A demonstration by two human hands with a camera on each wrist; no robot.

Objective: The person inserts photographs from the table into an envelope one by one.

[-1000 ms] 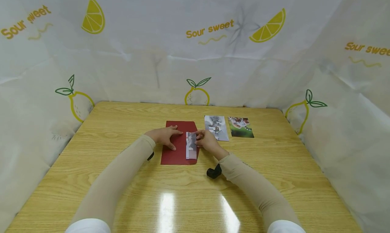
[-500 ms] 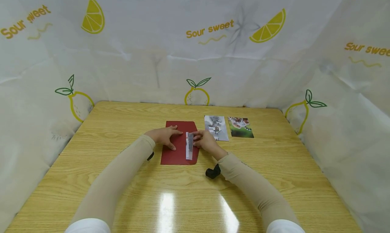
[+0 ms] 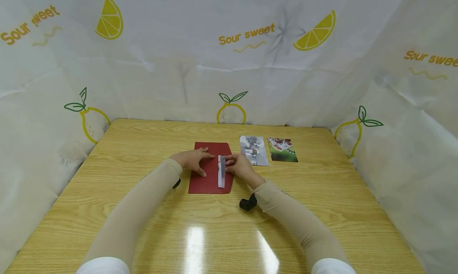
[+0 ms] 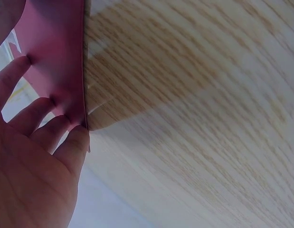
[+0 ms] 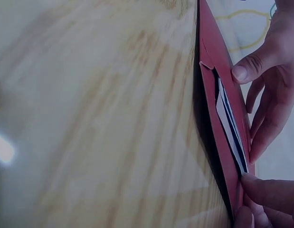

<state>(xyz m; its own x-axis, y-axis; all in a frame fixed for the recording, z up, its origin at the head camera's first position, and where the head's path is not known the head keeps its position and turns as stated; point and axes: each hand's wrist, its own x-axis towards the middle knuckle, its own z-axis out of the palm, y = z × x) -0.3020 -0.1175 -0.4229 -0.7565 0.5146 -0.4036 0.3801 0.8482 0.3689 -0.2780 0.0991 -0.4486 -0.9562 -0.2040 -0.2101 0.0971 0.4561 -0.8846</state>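
Observation:
A red envelope (image 3: 205, 183) lies flat on the table, its flap side to the right. Picture cards (image 3: 222, 178) stick out of its opening as a narrow strip; the rest of them is hidden inside. With fingers spread, my left hand (image 3: 193, 161) presses on the envelope left of the cards; in the left wrist view its fingertips (image 4: 79, 135) touch the red paper. My right hand (image 3: 243, 167) pinches the cards at their right edge. In the right wrist view the cards (image 5: 227, 121) show as thin layers in the envelope's mouth, the right thumb (image 5: 251, 179) at their near end.
A grey-and-white picture card (image 3: 255, 150) lies right of the envelope, behind my right hand. Beside it is a tiger picture card (image 3: 282, 149). A black piece (image 3: 248, 203) sits at my right wrist. The wooden table (image 3: 143, 222) meets a lemon-printed white cloth (image 3: 161, 87) at the back.
The cards have slid left into the envelope, so a narrower strip shows. My right hand has moved left with them. My left hand has stayed in place.

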